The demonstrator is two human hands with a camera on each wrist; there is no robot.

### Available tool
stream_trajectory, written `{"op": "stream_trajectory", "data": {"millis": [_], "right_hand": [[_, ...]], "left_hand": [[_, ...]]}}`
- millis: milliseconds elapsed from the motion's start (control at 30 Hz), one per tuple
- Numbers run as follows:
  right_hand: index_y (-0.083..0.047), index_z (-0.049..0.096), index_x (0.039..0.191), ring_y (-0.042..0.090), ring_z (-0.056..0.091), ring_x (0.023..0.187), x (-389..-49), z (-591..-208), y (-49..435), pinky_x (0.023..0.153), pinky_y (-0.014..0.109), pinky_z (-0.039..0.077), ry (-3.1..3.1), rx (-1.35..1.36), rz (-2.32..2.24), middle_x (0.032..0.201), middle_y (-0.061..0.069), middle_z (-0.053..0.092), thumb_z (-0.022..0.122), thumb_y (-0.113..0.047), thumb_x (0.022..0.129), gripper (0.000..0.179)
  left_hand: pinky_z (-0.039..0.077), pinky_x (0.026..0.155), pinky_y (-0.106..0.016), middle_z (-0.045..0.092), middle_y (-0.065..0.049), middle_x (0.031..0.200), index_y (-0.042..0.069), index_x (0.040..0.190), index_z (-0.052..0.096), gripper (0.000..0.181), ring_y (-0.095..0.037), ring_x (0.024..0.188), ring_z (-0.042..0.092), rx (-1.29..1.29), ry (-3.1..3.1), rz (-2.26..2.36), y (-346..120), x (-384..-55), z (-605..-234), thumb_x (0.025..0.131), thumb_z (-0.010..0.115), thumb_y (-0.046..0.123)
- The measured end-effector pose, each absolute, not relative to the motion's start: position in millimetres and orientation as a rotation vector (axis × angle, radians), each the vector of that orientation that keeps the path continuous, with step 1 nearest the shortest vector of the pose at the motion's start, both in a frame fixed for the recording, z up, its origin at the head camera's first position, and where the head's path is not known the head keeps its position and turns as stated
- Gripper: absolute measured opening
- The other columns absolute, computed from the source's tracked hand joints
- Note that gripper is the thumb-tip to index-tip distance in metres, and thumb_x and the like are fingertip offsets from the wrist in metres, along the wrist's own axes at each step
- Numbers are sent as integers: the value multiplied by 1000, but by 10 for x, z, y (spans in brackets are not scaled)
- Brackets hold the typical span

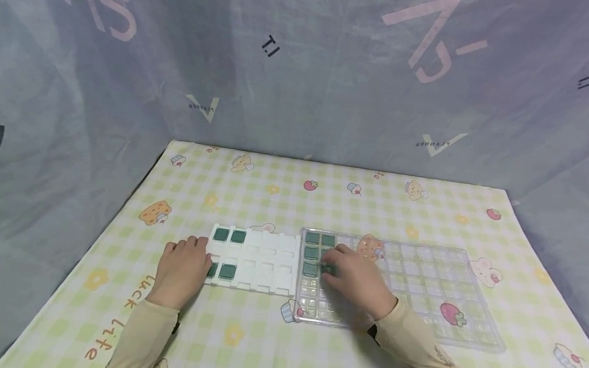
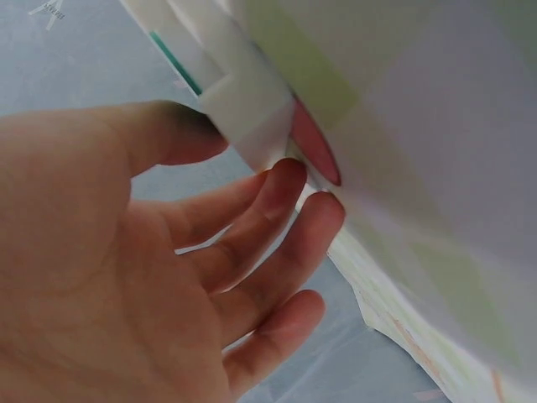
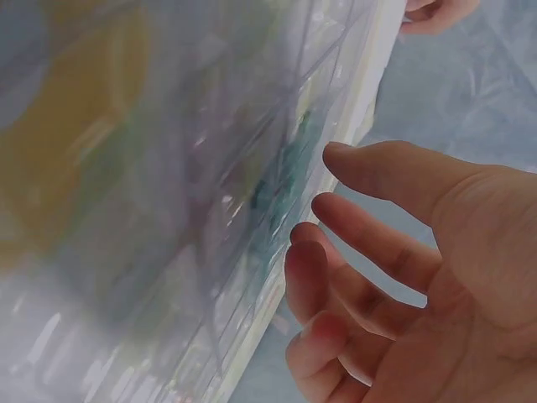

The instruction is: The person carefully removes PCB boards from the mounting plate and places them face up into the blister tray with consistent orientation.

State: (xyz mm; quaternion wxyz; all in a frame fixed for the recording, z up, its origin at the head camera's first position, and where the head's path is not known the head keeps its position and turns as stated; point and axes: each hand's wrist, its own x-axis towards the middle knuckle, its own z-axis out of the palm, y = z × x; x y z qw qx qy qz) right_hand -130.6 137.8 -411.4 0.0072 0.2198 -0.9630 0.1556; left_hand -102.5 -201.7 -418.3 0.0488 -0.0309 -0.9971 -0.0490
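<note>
White tray (image 1: 258,256), one (four chips (image 1: 238,236) showing)

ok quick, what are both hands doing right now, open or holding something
Left hand: holding the white tray by its end.
Right hand: open, at the green chips in the clear tray.

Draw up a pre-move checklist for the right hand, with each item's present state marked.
1. Right hand at the clear tray: ok, fingertips among its left-side pockets.
2. Grip on the green board at those fingertips: cannot tell, the fingers partly hide it.
3. Left hand at the white tray: ok, touching its left end.
4. Bare pockets in the white tray: ok, several toward its right end.
5. All green boards in the white tray fully visible: not ok, the left hand partly covers one.
</note>
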Motion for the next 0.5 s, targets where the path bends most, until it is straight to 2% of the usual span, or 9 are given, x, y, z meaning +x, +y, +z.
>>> {"op": "stream_trajectory", "data": {"millis": [167, 367, 500], "right_hand": [[-18, 75, 108, 16, 71, 90, -1305, -4064, 1275, 73, 34, 58, -3015, 666, 489, 106, -3, 71, 83, -24, 84, 26], [-16, 75, 108, 11, 67, 78, -1330, -4009, 1087, 64, 28, 53, -2979, 737, 468, 101, -1, 69, 82, -24, 85, 25], [-16, 74, 106, 9, 63, 73, -1369, -3976, 963, 59, 24, 50, -2923, 822, 470, 98, -1, 69, 82, -22, 86, 22]], "left_hand": [[44, 94, -55, 68, -23, 117, -6, 130, 61, 40, -40, 105, 65, -88, -3100, -167, -2031, -1064, -4162, 100, 61, 20], [46, 92, -56, 69, -22, 114, -7, 127, 62, 39, -40, 103, 66, -178, -3151, -170, -2107, -1127, -4129, 99, 64, 21], [47, 93, -56, 67, -25, 124, -8, 135, 56, 47, -42, 112, 65, -237, -3201, -256, -2166, -1190, -4101, 99, 64, 21]]}}
